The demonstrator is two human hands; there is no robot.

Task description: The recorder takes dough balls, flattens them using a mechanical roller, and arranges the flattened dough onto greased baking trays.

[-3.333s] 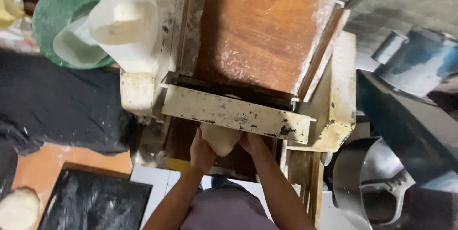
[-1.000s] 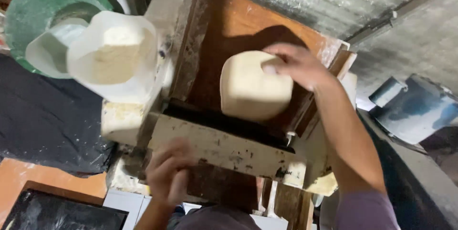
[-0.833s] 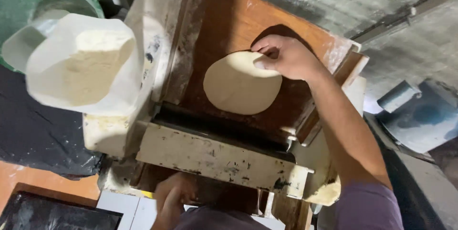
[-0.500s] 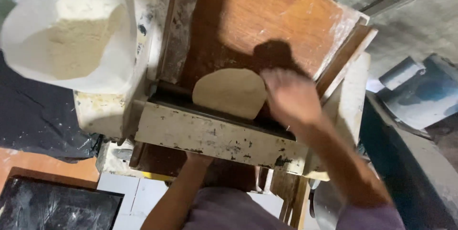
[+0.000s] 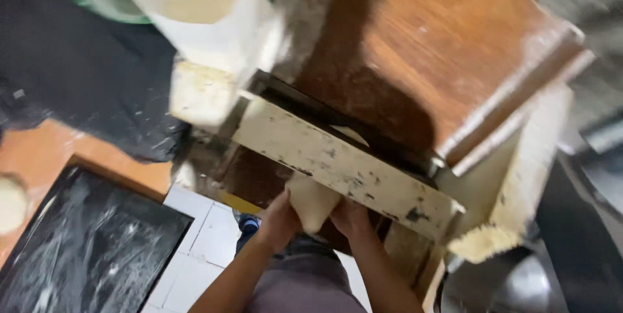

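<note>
Black, flour-dusted tray (image 5: 91, 248) is seen at lower left, beside an orange surface (image 5: 45, 157) partly covered by dark cloth (image 5: 84, 86). White plastic container (image 5: 195, 1) is noted at upper left, blurred, against the machine's side. Brown wooden chute (image 5: 441, 53) slopes down to a chipped cream-painted front bar (image 5: 344, 163) of the dough roller. Below the bar, a pale flattened dough sheet (image 5: 313, 201) hangs out. It is cupped from both sides: left hand (image 5: 279, 219) against its left edge, right hand (image 5: 350, 217) against its right edge, fingers curled on it. Metal bowl (image 5: 513, 287) is partly visible at lower right.
</note>
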